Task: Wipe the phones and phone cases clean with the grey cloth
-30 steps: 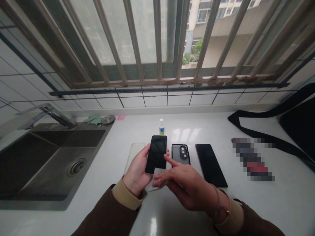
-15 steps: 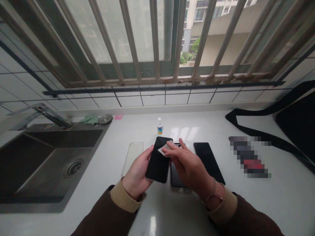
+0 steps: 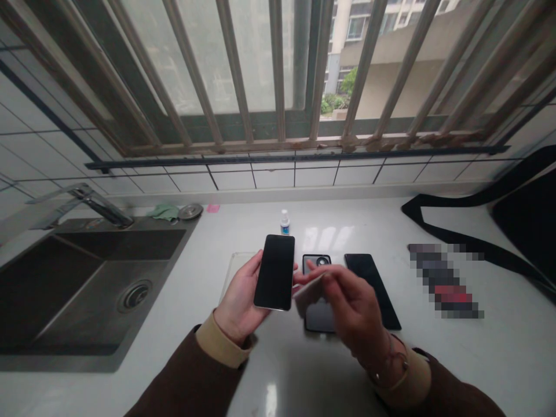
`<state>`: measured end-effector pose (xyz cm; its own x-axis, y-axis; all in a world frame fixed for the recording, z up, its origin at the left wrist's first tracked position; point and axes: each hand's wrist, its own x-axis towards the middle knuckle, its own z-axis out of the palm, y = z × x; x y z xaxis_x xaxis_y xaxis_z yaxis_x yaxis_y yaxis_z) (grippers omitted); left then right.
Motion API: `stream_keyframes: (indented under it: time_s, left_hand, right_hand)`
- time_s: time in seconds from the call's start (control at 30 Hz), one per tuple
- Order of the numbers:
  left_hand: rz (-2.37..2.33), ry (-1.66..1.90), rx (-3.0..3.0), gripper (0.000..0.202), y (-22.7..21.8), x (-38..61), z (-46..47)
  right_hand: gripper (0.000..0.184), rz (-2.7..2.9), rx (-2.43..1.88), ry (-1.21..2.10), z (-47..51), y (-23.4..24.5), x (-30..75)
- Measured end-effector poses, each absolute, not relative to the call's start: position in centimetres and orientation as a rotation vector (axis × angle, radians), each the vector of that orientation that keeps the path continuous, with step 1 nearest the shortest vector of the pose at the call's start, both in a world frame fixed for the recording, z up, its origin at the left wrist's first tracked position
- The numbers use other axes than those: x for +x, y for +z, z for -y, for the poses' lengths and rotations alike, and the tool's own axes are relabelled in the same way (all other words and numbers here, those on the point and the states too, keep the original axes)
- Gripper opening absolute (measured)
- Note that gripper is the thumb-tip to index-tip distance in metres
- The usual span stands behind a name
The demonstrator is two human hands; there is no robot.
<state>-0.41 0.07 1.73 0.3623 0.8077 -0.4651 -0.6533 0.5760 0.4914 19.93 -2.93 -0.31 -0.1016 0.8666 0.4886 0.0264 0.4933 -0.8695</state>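
My left hand [image 3: 238, 302] holds a black smartphone [image 3: 274, 272] upright by its edges, screen facing me. My right hand [image 3: 354, 307] pinches a pale microfiber cloth [image 3: 309, 294] between thumb and fingers, just right of the phone and apart from it. Below that hand, a phone with a round camera bump [image 3: 317, 264] lies on the counter, partly hidden. Further right lies a second black phone [image 3: 372, 289], its lower end near my right hand. A clear phone case [image 3: 238, 267] lies under my left hand, mostly hidden.
A small white bottle [image 3: 284, 223] stands behind the phones. On the left is a steel sink [image 3: 108, 243] with a faucet [image 3: 104, 212], and a green cloth [image 3: 164, 212] lies behind it. A pixelated object [image 3: 445, 281] and a black strap [image 3: 478, 246] lie on the right. Barred window above.
The cloth has come off the phone's screen, and my right hand has moved right and down with it. My left hand has turned the phone from tilted to nearly upright.
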Motion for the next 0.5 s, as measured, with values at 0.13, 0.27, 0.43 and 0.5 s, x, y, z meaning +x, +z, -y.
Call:
stream_keyframes:
  time_s: [0.13,0.27,0.43,0.5]
  left_hand:
    - [-0.669,0.694,0.328,0.068,2.1,-0.4,0.8]
    - [-0.653,0.476,0.382,0.085,2.1,0.2,1.7]
    - [-0.678,0.441,0.393,0.083,2.0,0.7,2.1]
    - [-0.693,0.479,0.386,0.081,2.1,0.7,2.0]
  right_hand:
    - [0.031,0.908,-1.102,0.772,0.4,-0.9,21.2]
    - [0.028,0.751,-0.961,1.107,-0.9,-1.1,21.0]
    - [0.026,0.829,-0.793,1.453,0.1,-1.5,19.7]
    - [0.024,0.851,-0.757,1.442,0.3,-1.6,19.7]
